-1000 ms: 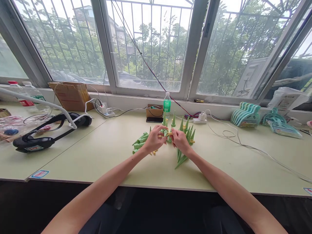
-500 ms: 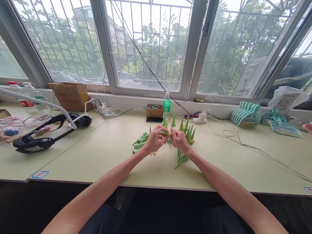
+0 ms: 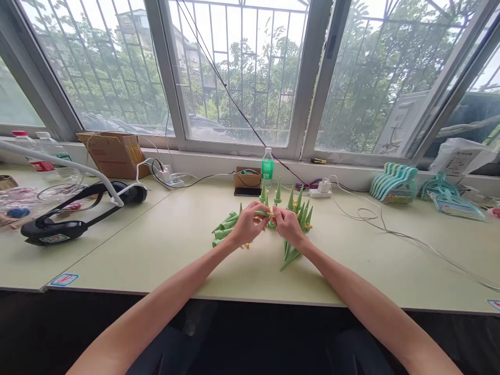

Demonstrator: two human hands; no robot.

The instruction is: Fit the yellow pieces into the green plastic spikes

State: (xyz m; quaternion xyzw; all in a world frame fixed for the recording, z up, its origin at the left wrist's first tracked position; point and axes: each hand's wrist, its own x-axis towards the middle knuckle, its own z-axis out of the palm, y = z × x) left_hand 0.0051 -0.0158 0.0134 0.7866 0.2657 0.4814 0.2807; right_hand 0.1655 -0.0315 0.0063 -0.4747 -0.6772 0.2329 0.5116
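Note:
Above the table, my left hand (image 3: 248, 225) is closed around a slim green plastic watering spike part (image 3: 262, 213). At its right end shows a small yellow valve (image 3: 271, 214), which the fingertips of my right hand (image 3: 289, 225) pinch. The fingers cover much of both pieces. Just right of my right hand stand several pointed green spikes (image 3: 308, 216) with yellow valves, and a few more (image 3: 289, 258) lie nearer the front. Green tube-shaped parts (image 3: 222, 233) lie left of my left hand. Behind my hands a green spike (image 3: 277, 191) stands point up.
A green-labelled bottle (image 3: 267, 165), a small cardboard box (image 3: 247, 179) and a phone (image 3: 247, 192) are at the back. To the left lies a black headset (image 3: 78, 213). White cables (image 3: 406, 237) and turquoise hangers (image 3: 394, 182) lie to the right.

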